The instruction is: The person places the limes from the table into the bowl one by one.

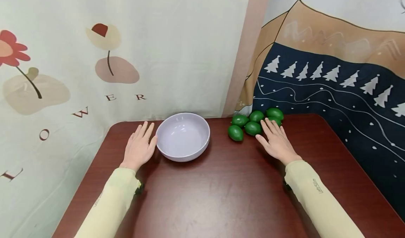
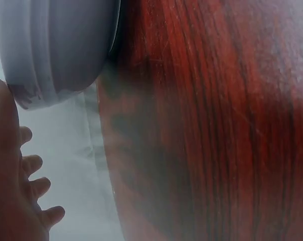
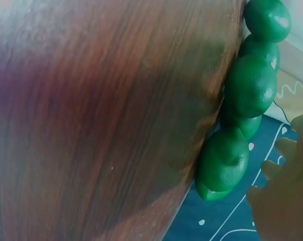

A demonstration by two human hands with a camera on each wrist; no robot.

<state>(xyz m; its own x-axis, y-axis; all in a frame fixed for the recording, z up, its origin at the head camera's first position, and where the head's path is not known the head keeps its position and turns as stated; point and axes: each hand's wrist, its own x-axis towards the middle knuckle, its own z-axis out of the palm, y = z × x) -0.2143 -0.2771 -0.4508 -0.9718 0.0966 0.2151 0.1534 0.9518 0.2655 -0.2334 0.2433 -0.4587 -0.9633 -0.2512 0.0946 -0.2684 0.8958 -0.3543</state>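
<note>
A pale lavender bowl (image 1: 183,136) stands near the back edge of the table. My left hand (image 1: 139,146) is just left of it, palm down with fingers straight, thumb right at the bowl's rim. The left wrist view shows the bowl's outer side (image 2: 71,45) beside the thumb. Several glossy green limes (image 1: 235,133) lie clustered at the back right. My right hand (image 1: 276,143) is stretched out over their near right side, fingers straight, partly hiding one lime. In the right wrist view, the fingers (image 3: 287,148) show beside the limes (image 3: 250,86), gripping nothing.
The dark red-brown wooden table (image 1: 215,192) has rounded back corners. Right behind it hangs a white curtain (image 1: 190,55) with flower prints. A navy cloth (image 1: 316,94) with white trees hangs at the back right and along the right side.
</note>
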